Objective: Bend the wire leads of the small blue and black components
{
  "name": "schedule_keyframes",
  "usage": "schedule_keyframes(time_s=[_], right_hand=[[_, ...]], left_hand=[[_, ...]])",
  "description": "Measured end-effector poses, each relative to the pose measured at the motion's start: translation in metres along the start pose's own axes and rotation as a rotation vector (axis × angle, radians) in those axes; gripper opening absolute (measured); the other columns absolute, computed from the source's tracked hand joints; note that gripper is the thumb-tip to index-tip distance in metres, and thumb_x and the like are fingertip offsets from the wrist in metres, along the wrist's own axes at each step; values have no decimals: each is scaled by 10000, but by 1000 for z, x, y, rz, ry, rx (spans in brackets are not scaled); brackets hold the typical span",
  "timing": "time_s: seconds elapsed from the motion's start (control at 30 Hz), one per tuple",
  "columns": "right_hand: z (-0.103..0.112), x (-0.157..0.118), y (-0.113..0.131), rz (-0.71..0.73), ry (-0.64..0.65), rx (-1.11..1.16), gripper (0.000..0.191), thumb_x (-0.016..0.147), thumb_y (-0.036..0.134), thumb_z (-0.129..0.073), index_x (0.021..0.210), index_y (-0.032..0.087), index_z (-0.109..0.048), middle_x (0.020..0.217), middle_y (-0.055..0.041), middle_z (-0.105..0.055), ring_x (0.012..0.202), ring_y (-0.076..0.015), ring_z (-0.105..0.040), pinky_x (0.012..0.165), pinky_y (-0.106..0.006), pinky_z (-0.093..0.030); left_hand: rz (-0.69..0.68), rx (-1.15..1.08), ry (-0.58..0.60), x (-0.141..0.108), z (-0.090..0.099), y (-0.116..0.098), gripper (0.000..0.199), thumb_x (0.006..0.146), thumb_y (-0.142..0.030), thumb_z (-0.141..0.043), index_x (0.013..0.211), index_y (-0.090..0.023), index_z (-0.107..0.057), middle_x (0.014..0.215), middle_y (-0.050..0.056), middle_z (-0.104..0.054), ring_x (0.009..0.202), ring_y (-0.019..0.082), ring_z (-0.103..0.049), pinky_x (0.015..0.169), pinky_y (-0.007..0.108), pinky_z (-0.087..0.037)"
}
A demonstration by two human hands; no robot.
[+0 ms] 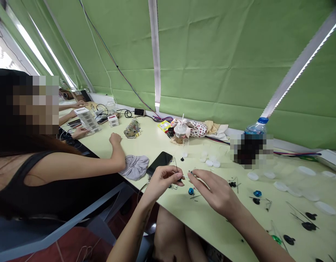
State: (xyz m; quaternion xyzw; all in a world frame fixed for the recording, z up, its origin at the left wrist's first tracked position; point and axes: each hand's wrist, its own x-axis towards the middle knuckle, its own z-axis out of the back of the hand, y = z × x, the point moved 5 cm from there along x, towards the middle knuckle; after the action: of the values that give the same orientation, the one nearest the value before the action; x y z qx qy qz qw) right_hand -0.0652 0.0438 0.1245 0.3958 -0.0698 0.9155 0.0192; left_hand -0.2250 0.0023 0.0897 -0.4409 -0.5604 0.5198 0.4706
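My left hand [162,183] pinches a thin metal wire [183,176] between thumb and fingers. My right hand [216,193] comes in from the right, its fingertips on the wire's far end near a small dark piece [192,173]. Just below the hands lies a blue bead [191,191] on the pale green table [211,222]. Further right are black plastic parts on wire stems [309,226], another blue bead [257,193] and white plastic discs [324,208]. A black smartphone [160,162] lies beyond my left hand.
A seated person's arm [114,143] rests beside a grey cloth [134,167] on the left. Along the back stand a water bottle [256,128], a plastic cup [180,133] and small boxes [86,119]. Green blinds [211,62] close the far side.
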Motion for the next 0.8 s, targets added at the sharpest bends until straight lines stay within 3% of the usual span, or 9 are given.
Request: schedule_keyframes(time_s=[0.07,0.13,0.27,0.33,0.4,0.53,0.63,0.7,0.8], right_hand=[[0,-1,2,20,-11,-23,278,917,68,-454,1119,114,-640,991,-157,-687,928,-264,-662,757,-376,-554],[-2,-1,0,-78,-8,41,268,927,77,-433,1087,108,-646,911,-137,-690,807,-228,-672,659,-330,-552],[-17,-3,-9,-500,114,489,267,981,188,-384,994,162,-649,724,-33,-638,541,-114,-607,500,-223,-518],[-21,-4,-12,-638,146,648,261,993,245,-382,994,179,-634,683,-4,-625,494,-98,-588,470,-201,-514],[-16,-1,-13,-593,115,585,238,986,280,-415,1052,174,-618,771,-31,-665,566,-118,-628,531,-227,-546],[-2,5,-4,-142,38,104,291,929,198,-535,1202,110,-577,1091,-159,-661,937,-252,-660,773,-373,-555],[1,2,3,57,-4,-82,286,894,53,-518,1169,63,-597,1019,-169,-683,930,-269,-663,736,-367,-549],[1,0,3,40,-24,-57,266,902,42,-485,1137,56,-609,960,-158,-690,856,-240,-674,668,-330,-544],[-2,-1,-4,-150,-25,156,268,943,70,-416,1129,90,-607,859,-97,-682,704,-159,-651,586,-267,-526]], left_hand=[[-1,2,-3,-1,1,0,308,796,-433,-667,820,-127,-682,755,51,-657,683,171,-688,661,243,-517],[-5,34,-20,-2,1,1,313,800,-440,-661,833,-128,-678,738,50,-655,698,182,-691,668,250,-520],[-36,146,-36,-4,1,0,297,825,-424,-634,845,-131,-679,772,60,-660,735,191,-693,668,246,-520],[-39,172,-29,-3,1,0,295,836,-418,-622,848,-128,-681,782,63,-659,740,189,-691,670,246,-523],[-37,143,-35,-1,3,1,296,836,-415,-620,843,-125,-678,775,58,-650,736,186,-688,679,252,-531],[-35,21,-51,5,9,1,285,816,-401,-649,833,-117,-668,785,49,-634,726,173,-675,705,269,-548],[-28,10,-32,6,10,2,278,812,-390,-658,825,-112,-667,809,55,-637,730,171,-675,707,271,-549],[-26,32,-18,5,8,2,274,814,-388,-657,819,-114,-667,822,58,-641,735,173,-680,696,261,-542],[-15,80,8,2,3,2,275,822,-392,-649,839,-118,-671,803,58,-650,726,176,-687,670,241,-523]])
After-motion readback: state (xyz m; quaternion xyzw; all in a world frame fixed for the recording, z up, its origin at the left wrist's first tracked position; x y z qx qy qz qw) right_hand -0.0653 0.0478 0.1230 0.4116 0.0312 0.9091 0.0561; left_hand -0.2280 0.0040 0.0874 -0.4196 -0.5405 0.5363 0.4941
